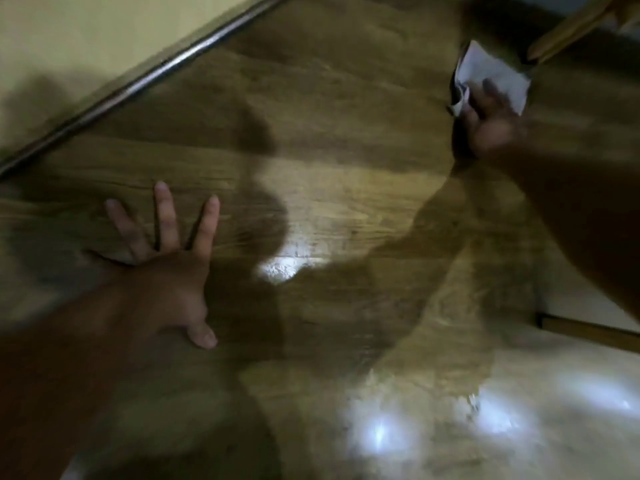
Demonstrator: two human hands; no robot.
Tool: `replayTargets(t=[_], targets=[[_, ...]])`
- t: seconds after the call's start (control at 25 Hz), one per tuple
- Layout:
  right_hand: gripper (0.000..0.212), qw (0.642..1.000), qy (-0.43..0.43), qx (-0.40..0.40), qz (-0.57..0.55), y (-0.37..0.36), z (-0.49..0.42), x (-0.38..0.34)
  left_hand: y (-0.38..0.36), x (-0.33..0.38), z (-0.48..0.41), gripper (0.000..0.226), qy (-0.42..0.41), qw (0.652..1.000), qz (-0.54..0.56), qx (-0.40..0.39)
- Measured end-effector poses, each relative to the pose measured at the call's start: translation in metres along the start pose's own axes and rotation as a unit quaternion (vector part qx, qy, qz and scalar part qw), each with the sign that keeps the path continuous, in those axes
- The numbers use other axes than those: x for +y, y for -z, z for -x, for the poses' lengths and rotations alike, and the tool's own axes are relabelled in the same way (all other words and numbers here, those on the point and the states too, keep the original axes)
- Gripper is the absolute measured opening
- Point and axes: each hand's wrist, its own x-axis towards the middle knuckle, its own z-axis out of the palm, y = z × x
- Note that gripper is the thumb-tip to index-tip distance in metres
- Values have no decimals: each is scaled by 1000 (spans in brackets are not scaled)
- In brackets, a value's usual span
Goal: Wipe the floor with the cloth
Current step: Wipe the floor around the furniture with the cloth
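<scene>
The wooden floor (pixel 346 133) fills the view; the left hand (pixel 166 271) lies flat on it toward the left edge, grip open, fingers splayed, likely propping the body's weight; the right hand (pixel 491 123) reaches to the far right, laid over the white cloth (pixel 491 71) on the boards to wipe; blur hides whether that grip pinches it.

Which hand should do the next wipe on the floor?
The right hand: it rests on the white cloth. The left hand lies spread flat on the wooden floor, away from the cloth, probably as support.
</scene>
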Motion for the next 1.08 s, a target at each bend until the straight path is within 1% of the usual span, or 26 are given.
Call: replayTargets(t=[0.04, 0.08, 0.12, 0.2, 0.24, 0.32, 0.36, 0.4, 0.52, 0.56, 0.64, 0.76, 0.84, 0.92, 1.0, 1.08], targets=[[48, 998, -10, 46, 49, -13, 34, 14, 0, 0, 0, 173, 3, 1000, 0, -3], [47, 995, 24, 57, 78, -25, 70, 24, 0, 1, 0, 172, 10, 1000, -2, -5], [46, 994, 62, 57, 74, -34, 102, 30, 0, 2, 0, 172, 19, 1000, -5, -6], [44, 995, 63, 71, 15, -51, 174, 47, 2, 5, 0, 170, 26, 1000, -13, -6], [44, 996, 64, 66, 12, -62, 216, 58, 2, 5, -1, 170, 27, 1000, -13, -5], [48, 995, 83, 19, 55, -77, 295, 71, 1, 4, -3, 171, 36, 999, -8, 0], [50, 993, 92, 1, 73, -81, 319, 75, 0, 3, -5, 172, 38, 999, -6, 2], [52, 994, 80, -15, 72, -82, 331, 76, -1, 2, -8, 173, 39, 999, -2, 4], [56, 997, 27, -52, 56, -84, 330, 58, -7, -1, -15, 177, 40, 999, 17, 15], [57, 996, 28, -63, 63, -85, 328, 50, -9, -3, -16, 179, 40, 999, 24, 18], [59, 988, 74, -88, 99, -90, 326, 31, -12, -8, -18, 182, 34, 999, 32, 22], [60, 965, 204, -92, 133, -112, 325, -17, -14, -10, -25, 184, 19, 997, 49, 50], [57, 943, 293, -83, 133, -134, 323, -68, -18, -8, -23, 184, 30, 996, 43, 67], [56, 923, 360, -59, 125, -152, 317, -128, -20, -5, -19, 181, 43, 994, 35, 91], [55, 919, 371, -61, 113, -162, 314, -177, -20, -4, -14, 174, 29, 992, 47, 117], [55, 924, 359, -74, 110, -162, 313, -196, -30, -12, -2, 159, -24, 986, 63, 153]])
